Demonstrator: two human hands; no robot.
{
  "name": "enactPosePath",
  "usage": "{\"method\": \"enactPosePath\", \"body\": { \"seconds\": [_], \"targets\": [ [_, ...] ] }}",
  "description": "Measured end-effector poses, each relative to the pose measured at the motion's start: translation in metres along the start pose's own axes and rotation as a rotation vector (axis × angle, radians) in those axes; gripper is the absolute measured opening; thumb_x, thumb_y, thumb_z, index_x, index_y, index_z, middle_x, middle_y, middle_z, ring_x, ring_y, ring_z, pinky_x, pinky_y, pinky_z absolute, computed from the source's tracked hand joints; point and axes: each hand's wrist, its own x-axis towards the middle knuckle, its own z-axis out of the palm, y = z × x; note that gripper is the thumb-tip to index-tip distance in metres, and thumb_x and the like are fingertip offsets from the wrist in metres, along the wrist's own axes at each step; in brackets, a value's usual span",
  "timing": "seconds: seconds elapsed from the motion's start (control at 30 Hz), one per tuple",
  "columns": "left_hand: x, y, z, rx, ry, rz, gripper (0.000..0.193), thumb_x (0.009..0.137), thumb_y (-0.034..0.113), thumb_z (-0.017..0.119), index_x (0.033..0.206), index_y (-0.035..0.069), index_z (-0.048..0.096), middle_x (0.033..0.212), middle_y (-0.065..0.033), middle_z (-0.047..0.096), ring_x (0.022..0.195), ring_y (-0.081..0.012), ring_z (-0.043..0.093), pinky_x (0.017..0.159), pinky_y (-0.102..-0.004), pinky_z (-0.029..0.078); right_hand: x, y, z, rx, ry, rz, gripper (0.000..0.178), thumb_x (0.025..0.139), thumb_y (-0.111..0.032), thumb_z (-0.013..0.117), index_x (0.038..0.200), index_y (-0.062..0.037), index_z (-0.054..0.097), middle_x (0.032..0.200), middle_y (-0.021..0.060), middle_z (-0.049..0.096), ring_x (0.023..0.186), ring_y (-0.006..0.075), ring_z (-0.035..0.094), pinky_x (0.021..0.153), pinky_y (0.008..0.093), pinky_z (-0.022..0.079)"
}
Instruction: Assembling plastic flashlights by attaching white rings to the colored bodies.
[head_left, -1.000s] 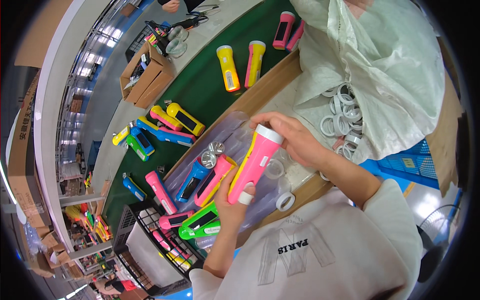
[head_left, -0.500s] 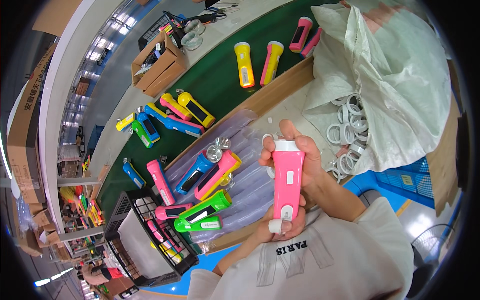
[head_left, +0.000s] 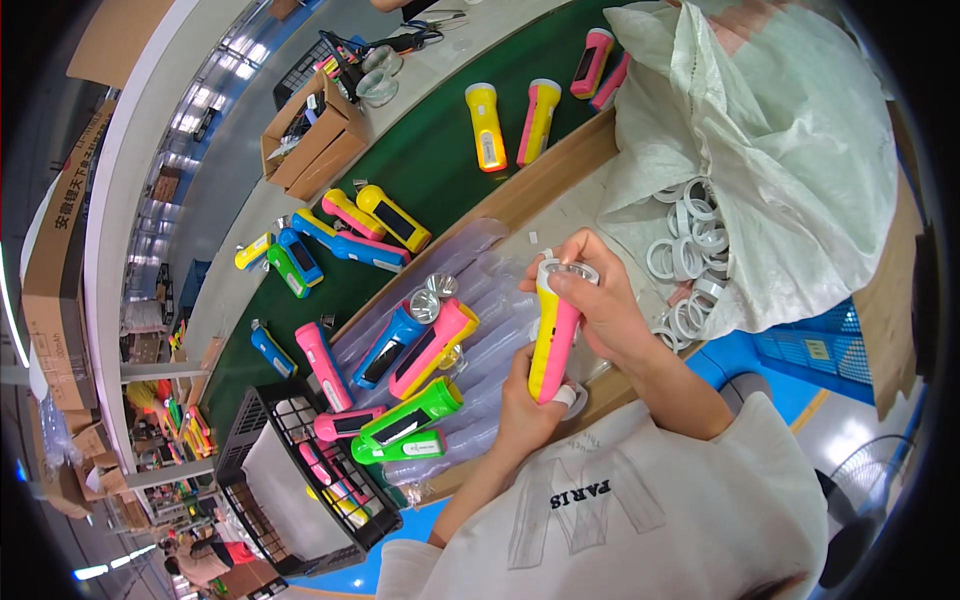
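From my station I see a white shirt with short sleeves. Dark lettering crosses its chest over grey shapes.

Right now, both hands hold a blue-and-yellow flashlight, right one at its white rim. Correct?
Colour's wrong: the head view shows a pink-and-yellow flashlight. Left hand and right hand do hold it, the right one at its white rim.

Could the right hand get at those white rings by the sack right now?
Probably yes. The white rings lie at the mouth of the sack, near the right hand, with nothing visible between. That hand is on the flashlight, so it would likely have to let go first.
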Motion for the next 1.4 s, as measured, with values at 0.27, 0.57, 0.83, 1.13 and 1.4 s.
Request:
{"method": "enactPosePath", "body": {
  "seconds": [0.27, 0.57, 0.83, 1.13, 1.4],
  "targets": [
    [0.021, -0.015, -0.031, -1.335, -0.44, -0.486, 0.063, 0.083, 0.04, 0.071, 0.125, -0.001, 0.049, 0.106, -0.0096, 0.058, 0.083, -0.0199, 0.057, 0.048, -0.0273, 0.049, 0.014, -0.007, -0.031, 0.055, 0.039, 0.265, 0.034, 0.1, -0.032, 0.047, 0.113, -0.002, 0.055, 0.106, 0.0088, 0.062, 0.098, 0.0198, 0.061, 0.08, 0.0365, 0.052],
    [0.165, 0.02, -0.067, -0.505, 0.153, -0.023, 0.042, 0.093, 0.035, 0.061, 0.119, 0.003, 0.055, 0.107, -0.01, 0.064, 0.09, -0.0187, 0.065, 0.074, -0.033, 0.056, -0.008, -0.038, -0.101, -2.207, 0.128, -0.088, 0.05, 0.066, -0.034, 0.079, 0.095, 0.002, 0.062, 0.11, 0.0206, 0.059, 0.11, 0.0357, 0.051, 0.096, 0.0434, 0.039],
    [0.188, 0.006, -0.055, 1.413, 0.096, 0.596, 0.014, 0.079, 0.008, 0.056, 0.083, 0.004, 0.068, 0.095, -0.0094, 0.057, 0.094, -0.0279, 0.053, 0.081, -0.041, 0.041, -0.019, -0.048, -0.114, -2.327, 0.034, -0.115, 0.043, 0.068, -0.029, 0.076, 0.094, 0.0023, 0.063, 0.109, 0.0187, 0.061, 0.115, 0.0325, 0.049, 0.098, 0.0402, 0.039],
    [0.16, 0.015, -0.072, 0.86, 0.043, 0.661, 0.027, 0.07, -0.007, 0.064, 0.092, 0.007, 0.073, 0.097, -0.0092, 0.062, 0.093, -0.025, 0.058, 0.082, -0.0361, 0.045, -0.022, -0.052, -0.091, -2.13, -0.058, -0.481, 0.019, 0.077, -0.02, 0.072, 0.084, -0.0031, 0.066, 0.12, 0.0245, 0.054, 0.12, 0.0398, 0.045, 0.098, 0.0508, 0.036],
    [0.122, 0.061, -0.067, -0.174, 0.036, 0.16, 0.017, 0.083, -0.002, 0.067, 0.099, 0.001, 0.065, 0.08, -0.0024, 0.064, 0.062, -0.0088, 0.058, 0.053, -0.0219, 0.049, 0.018, -0.006, -0.039, -0.555, -0.097, 0.117, 0.023, 0.097, -0.021, 0.049, 0.089, -0.0015, 0.058, 0.106, 0.0186, 0.062, 0.1, 0.0288, 0.06, 0.083, 0.0381, 0.05]
  ]
}}
